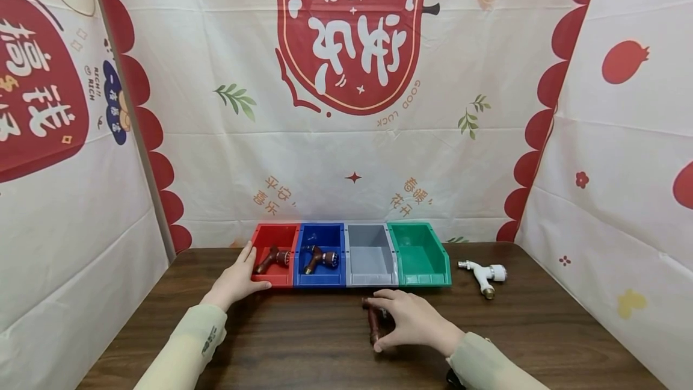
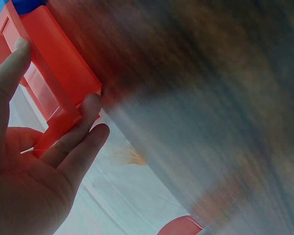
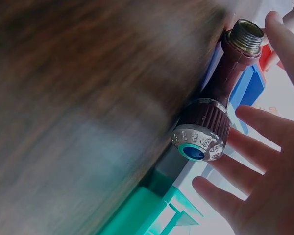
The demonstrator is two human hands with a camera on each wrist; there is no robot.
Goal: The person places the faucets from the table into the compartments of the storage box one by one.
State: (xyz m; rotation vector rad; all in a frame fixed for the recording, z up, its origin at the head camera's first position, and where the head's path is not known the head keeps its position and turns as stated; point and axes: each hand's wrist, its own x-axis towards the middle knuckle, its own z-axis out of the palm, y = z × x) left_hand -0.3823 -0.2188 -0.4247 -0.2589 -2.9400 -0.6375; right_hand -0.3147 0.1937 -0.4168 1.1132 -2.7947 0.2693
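Note:
My left hand (image 1: 234,279) rests against the left front corner of the red bin (image 1: 277,235), fingers along its side and thumb by its front lip. Inside that bin lies a brown tap (image 1: 273,259); another brown tap (image 1: 320,259) lies in the blue bin (image 1: 326,235). Over the table in front of the bins, my right hand (image 1: 414,319) spreads its thumb and fingers around a third brown tap (image 1: 373,321). In the right wrist view this tap (image 3: 216,90) shows its threaded brass end and ribbed knob, with the fingers loosely extended beside it.
A grey bin (image 1: 370,253) and a green bin (image 1: 417,253) continue the row to the right. Beyond the green bin, a white tap (image 1: 482,275) lies on the brown wooden table (image 1: 303,342). Printed cloth (image 1: 352,155) hangs behind and at both sides.

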